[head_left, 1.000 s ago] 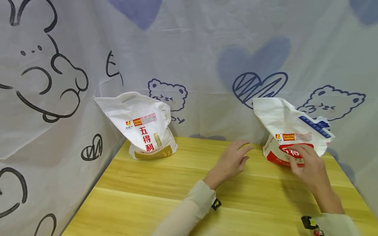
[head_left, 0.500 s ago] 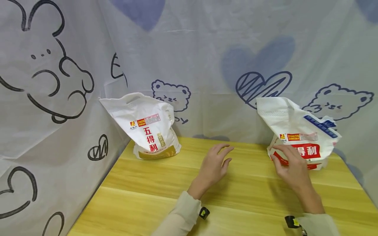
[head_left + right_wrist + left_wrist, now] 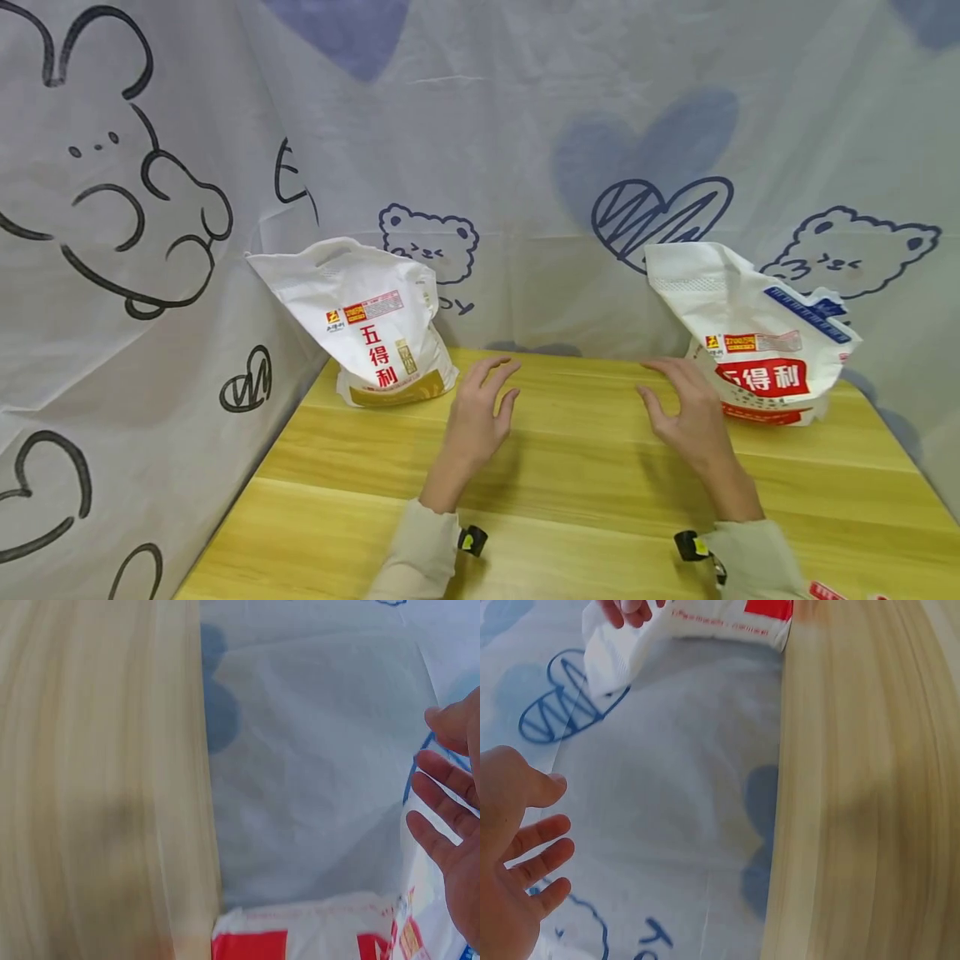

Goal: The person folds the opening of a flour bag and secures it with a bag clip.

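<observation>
Two white flour bags stand on the wooden table. The left flour bag (image 3: 390,325), with red characters and a gold band at its base, leans at the back left. At the back right is the red-labelled flour bag (image 3: 765,367), its top folded over to one side. My left hand (image 3: 476,417) hovers above the table just right of the gold-banded bag, fingers relaxed and holding nothing. Just left of the red-labelled bag, my right hand (image 3: 693,417) is also free of any object, its thumb apart from the fingers and its hand overlapping the bag's edge in the head view.
The wooden table (image 3: 570,483) ends at the back against a pale cloth (image 3: 517,167) printed with hearts and bears. A second cloth side (image 3: 172,350) runs along the left edge. A small red-and-white item (image 3: 825,591) shows at the bottom right.
Both hands have moved left. The right hand has come away from the front of the red-labelled bag, and the left hand is now close to the gold-banded bag. Both bags stay in place.
</observation>
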The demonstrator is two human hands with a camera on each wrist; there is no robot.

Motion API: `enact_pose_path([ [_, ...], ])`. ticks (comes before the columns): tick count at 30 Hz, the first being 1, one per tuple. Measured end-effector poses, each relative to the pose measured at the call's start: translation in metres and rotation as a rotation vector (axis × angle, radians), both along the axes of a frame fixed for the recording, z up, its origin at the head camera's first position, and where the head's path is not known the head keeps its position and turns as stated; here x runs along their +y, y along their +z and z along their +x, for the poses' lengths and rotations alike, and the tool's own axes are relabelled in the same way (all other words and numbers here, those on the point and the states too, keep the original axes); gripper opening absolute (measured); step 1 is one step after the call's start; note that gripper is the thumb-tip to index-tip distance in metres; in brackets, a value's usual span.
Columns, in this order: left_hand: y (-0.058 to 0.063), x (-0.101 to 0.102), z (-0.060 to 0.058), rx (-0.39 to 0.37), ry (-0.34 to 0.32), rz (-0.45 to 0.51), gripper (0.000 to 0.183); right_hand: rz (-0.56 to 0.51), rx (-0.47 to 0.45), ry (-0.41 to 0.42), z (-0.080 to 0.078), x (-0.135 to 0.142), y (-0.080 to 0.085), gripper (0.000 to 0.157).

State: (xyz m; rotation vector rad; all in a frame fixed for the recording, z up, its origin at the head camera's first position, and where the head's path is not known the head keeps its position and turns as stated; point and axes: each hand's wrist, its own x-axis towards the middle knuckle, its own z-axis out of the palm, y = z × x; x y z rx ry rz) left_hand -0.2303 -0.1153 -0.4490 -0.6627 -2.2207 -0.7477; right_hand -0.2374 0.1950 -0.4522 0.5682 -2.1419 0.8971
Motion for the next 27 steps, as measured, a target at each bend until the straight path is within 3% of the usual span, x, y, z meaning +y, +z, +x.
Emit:
enact_pose_path([
  [6,-0.002,-0.03,0.007,0.002,0.053,0.024,0.039,-0.053,0.033,0.054,-0.006,-0.025,-0.001,0.036],
  [27,0.0,-0.103,0.023,-0.004,0.2,0.106,0.038,-0.02,0.047,0.254,-0.021,-0.119,0.003,0.034],
])
